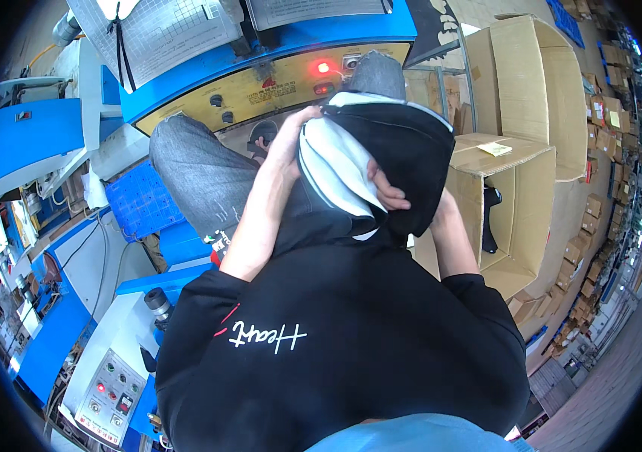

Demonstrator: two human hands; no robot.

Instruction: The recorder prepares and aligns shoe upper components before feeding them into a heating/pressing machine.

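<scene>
Blue machine behind; black-and-white fabric piece point(366, 162) folded, gripped.

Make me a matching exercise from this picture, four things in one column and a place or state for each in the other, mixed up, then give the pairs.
Things
1. left hand
2. right hand
3. red lamp
4. open cardboard box

Places or states
A. lit, on the yellow panel of the blue machine
B. gripping the upper edge of the black and white fabric piece
C. standing at the person's right side
D. fingers tucked into the fabric piece's lower fold

Pairs: 1-B, 2-D, 3-A, 4-C
</scene>
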